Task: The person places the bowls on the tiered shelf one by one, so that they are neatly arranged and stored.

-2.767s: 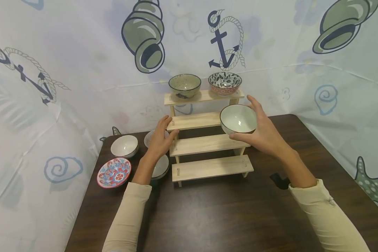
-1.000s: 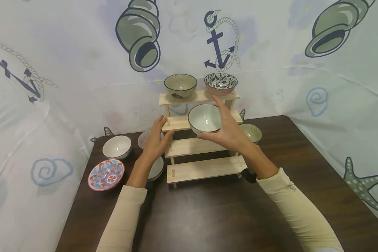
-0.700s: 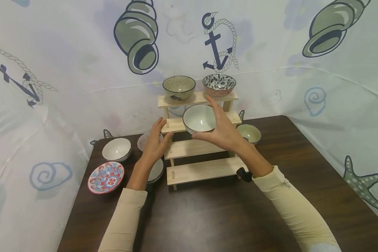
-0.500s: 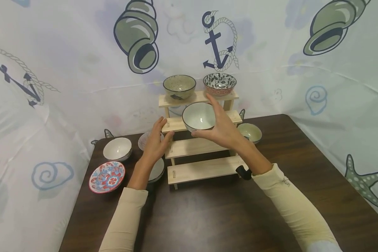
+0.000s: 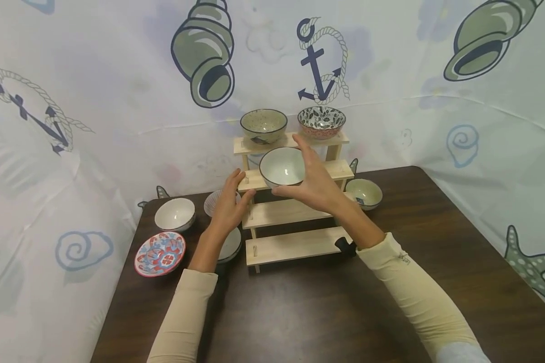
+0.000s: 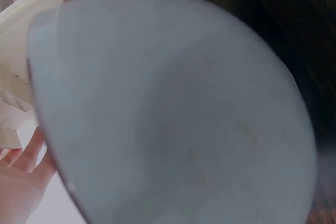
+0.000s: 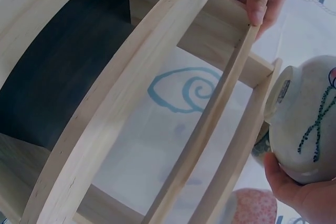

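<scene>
My right hand grips a white bowl with a dark rim, thumb below and fingers at the upper side. The bowl is tilted towards me in front of the second tier from the top of a stepped wooden stand. In the right wrist view, dark green markings show on the bowl's outside. My left hand holds the left end of that tier, with its thumb against the board's end in the right wrist view. A pale bowl close up fills most of the left wrist view.
A speckled bowl and a floral bowl stand on the top tier. At the left are a white bowl, a red-and-blue patterned dish and two partly covered bowls. A green bowl sits right of the stand, a small black object nearer.
My right hand has carried the white bowl leftwards from the stand's right end to the middle, revealing the green bowl. My left hand stays at the stand's left end.
</scene>
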Available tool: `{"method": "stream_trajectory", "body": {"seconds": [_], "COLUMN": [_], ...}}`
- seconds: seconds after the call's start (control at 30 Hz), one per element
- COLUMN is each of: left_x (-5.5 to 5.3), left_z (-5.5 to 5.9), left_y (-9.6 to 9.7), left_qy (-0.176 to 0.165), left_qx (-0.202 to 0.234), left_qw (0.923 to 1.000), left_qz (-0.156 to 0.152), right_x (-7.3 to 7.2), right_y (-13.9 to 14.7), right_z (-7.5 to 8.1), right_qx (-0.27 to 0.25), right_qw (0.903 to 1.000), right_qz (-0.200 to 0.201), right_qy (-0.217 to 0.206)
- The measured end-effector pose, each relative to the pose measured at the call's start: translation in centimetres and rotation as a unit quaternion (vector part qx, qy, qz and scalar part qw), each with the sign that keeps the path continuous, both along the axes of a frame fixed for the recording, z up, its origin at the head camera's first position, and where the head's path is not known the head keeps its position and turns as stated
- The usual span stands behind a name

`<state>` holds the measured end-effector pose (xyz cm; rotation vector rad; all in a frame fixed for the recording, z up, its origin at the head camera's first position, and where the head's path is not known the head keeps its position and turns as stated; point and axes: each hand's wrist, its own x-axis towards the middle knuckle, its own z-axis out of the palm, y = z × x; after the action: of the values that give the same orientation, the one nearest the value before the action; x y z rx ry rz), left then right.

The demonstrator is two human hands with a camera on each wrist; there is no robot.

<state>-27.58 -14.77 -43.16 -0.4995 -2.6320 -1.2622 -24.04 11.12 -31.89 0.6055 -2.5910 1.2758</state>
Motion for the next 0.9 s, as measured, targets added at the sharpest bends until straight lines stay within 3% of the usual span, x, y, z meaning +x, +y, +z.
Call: {"method": "stream_trajectory", "body": {"seconds": [0.53,0.9], "left_x": [-0.2,-0.1], "left_z": [0.1,-0.2], "left_y": [0.1,-0.1], "left_qy": [0.003,0.007], "left_qx": [0.003,0.005], "left_qw": [1.0,0.9999], "left_qz": [0.0,0.008], "right_x": [-0.6,-1.0], "right_y": [-1.4,-2.4], "right_z": [-0.5,-0.5], "right_qx": [-0.002,-0.011], "right_qw": [0.9992,0.9991], "right_qz": [-0.039,-0.04], "right_qy": [0.004,0.008]}}
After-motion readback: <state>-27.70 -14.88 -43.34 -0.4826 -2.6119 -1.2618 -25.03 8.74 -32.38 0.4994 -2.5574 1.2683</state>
